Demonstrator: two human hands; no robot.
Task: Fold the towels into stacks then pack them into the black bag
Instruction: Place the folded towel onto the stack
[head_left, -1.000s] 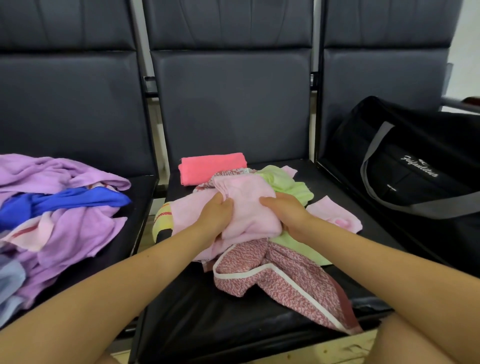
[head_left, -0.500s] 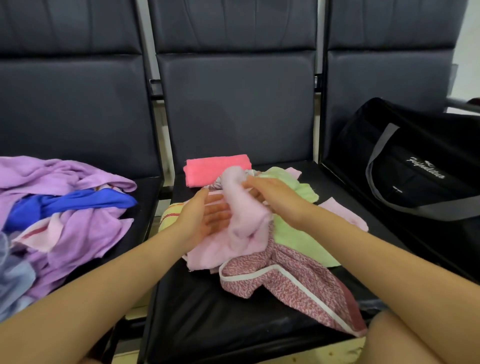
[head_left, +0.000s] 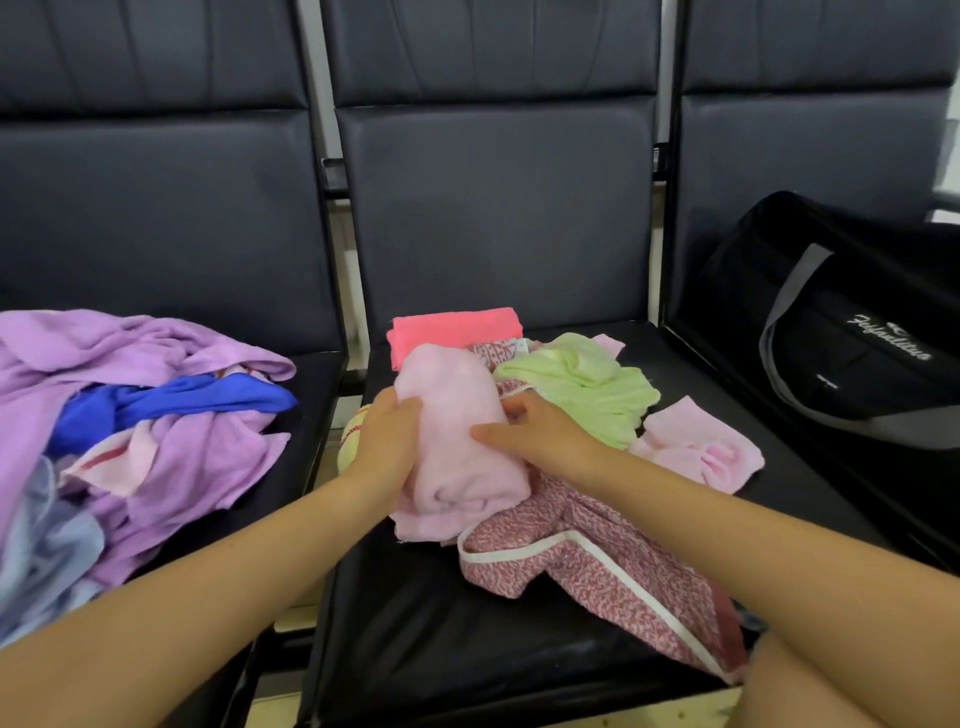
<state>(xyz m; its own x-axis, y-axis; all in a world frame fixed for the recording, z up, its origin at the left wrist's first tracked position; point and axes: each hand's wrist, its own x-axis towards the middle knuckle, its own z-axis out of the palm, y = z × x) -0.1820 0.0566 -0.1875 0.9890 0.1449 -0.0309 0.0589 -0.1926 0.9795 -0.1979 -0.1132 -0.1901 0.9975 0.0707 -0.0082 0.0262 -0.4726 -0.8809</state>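
Observation:
A pale pink towel (head_left: 457, 441), folded into a thick bundle, lies on the middle seat atop a heap of towels. My left hand (head_left: 387, 441) grips its left edge, thumb on top. My right hand (head_left: 535, 434) holds its right side, thumb across the top, fingers behind it. Under and around it lie a light green towel (head_left: 587, 384), a red-patterned towel with white trim (head_left: 613, 566) and a small pink towel (head_left: 698, 449). A folded coral towel (head_left: 454, 330) sits at the seat's back. The black bag (head_left: 852, 338) with grey straps stands on the right seat.
On the left seat lies a loose heap of purple towels (head_left: 104, 364), a blue one (head_left: 171, 405) and a light blue one (head_left: 47, 551). Dark chair backs (head_left: 493, 208) rise behind. The front of the middle seat (head_left: 415, 639) shows bare black cushion.
The pink towel went from a flat spread to a raised fold, then came down as a thick bundle. Both hands shifted to its two sides.

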